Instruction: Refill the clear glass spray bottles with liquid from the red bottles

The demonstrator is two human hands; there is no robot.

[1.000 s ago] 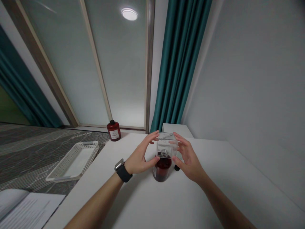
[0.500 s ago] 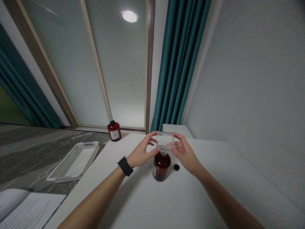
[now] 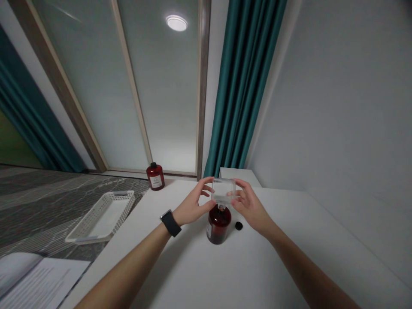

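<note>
Between my two hands is a clear, box-shaped plastic container (image 3: 223, 189), held just above the neck of a dark red-brown bottle (image 3: 219, 225). My left hand (image 3: 195, 204) grips its left side with the thumb low and fingers along the edge; a black watch is on that wrist. On the opposite side, my right hand (image 3: 249, 205) holds it the same way. The bottle stands uncapped on the white table, its label partly visible at the left. Beside it lies a small round black cap (image 3: 238, 225). Whether the container touches the bottle's mouth I cannot tell.
A second red-brown bottle (image 3: 156, 177) with a black cap stands at the table's far left corner. Left of the table are a white perforated basket (image 3: 74, 237) and an open book (image 3: 48, 279). A white box-like piece (image 3: 240, 174) stands behind the table, near the teal curtain (image 3: 244, 86).
Both hands and the container stay almost still above the bottle. The whole view has shifted very slightly.
</note>
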